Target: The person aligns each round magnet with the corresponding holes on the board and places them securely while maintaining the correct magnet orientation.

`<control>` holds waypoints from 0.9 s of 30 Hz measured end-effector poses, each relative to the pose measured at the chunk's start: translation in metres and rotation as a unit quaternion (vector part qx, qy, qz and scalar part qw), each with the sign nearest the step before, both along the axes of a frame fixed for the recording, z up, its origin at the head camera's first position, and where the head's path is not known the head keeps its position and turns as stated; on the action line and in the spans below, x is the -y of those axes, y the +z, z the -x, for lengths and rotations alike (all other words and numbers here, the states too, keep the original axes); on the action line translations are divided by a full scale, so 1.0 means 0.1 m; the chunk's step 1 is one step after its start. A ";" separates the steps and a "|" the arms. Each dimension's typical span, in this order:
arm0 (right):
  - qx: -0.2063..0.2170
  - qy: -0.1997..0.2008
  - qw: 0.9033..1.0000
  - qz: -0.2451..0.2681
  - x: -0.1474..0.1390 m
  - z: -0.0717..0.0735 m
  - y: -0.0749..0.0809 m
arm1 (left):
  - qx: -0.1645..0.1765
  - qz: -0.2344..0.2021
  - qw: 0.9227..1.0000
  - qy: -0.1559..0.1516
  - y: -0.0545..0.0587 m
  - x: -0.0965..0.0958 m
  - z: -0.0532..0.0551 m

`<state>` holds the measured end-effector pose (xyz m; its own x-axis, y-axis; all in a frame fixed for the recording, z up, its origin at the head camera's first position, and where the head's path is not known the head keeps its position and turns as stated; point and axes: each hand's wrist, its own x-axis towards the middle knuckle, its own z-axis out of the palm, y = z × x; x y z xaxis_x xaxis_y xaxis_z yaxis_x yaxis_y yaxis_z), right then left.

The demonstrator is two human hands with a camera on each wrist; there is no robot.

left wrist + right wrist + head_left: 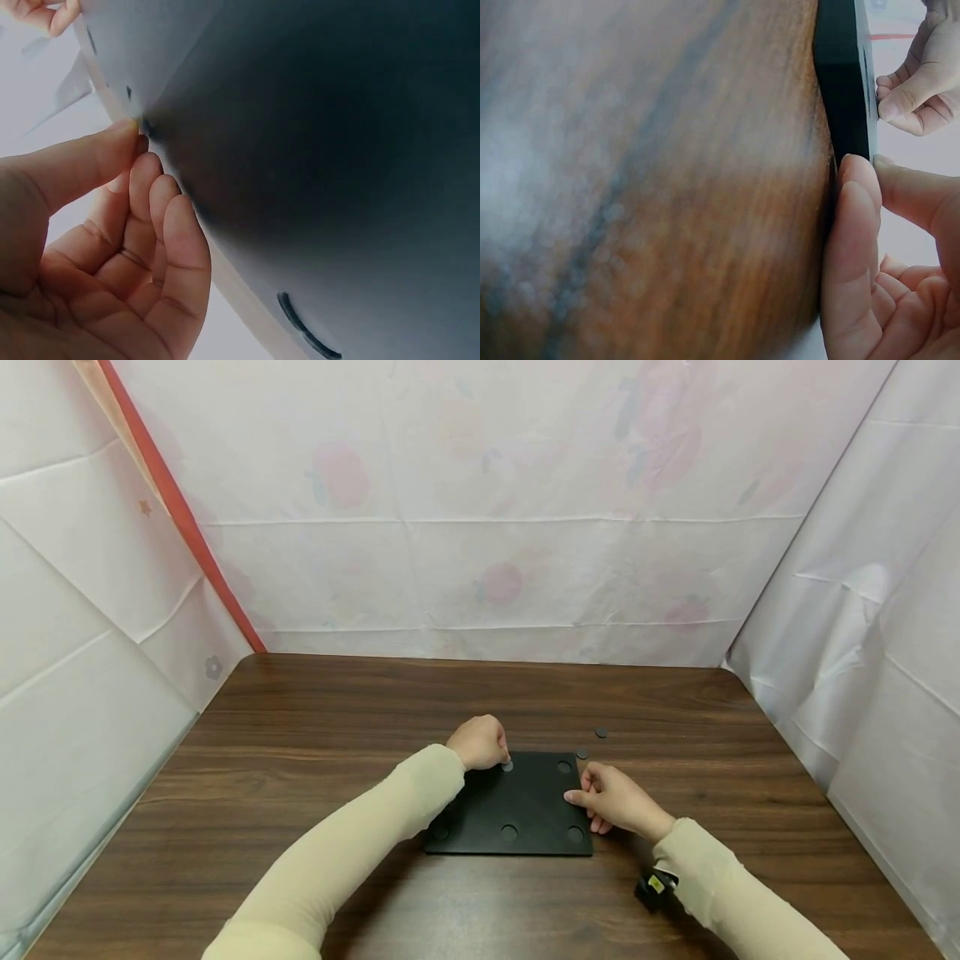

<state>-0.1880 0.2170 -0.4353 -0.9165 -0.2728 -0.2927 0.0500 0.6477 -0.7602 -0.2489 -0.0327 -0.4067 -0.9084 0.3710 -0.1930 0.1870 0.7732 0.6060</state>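
Observation:
A flat black board (536,802) with round recesses lies on the wooden table. Over its far edge, my left hand (478,743) pinches a small grey disc (507,767) between thumb and index finger, right at the far middle recess. In the left wrist view, the thumb and index fingertips of the left hand (127,225) meet at the board's surface, the other fingers curled below. My right hand (618,799) grips the board's right edge, thumb on top and fingers against the side, as the right wrist view also shows at the board's edge (847,82).
Two loose dark discs, one farther back (601,732) and one nearer (582,753), lie past the board's far right corner. Round recesses show at the far right (564,767), near right (575,833) and near middle (509,832). White curtains (495,527) surround the table.

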 end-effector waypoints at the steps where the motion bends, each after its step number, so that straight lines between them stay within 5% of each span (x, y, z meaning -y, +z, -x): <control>1: 0.000 0.000 1.000 0.000 0.00 0.00 0.00 | 0.001 -0.001 1.000 -0.001 0.00 0.00 0.01; 15: -0.001 0.004 1.000 0.003 0.00 0.00 0.00 | -0.009 -0.087 0.995 0.038 0.14 0.24 0.19; 27: 0.003 0.004 1.000 0.008 0.00 0.00 0.00 | -0.032 -0.056 0.997 0.047 0.09 0.30 0.32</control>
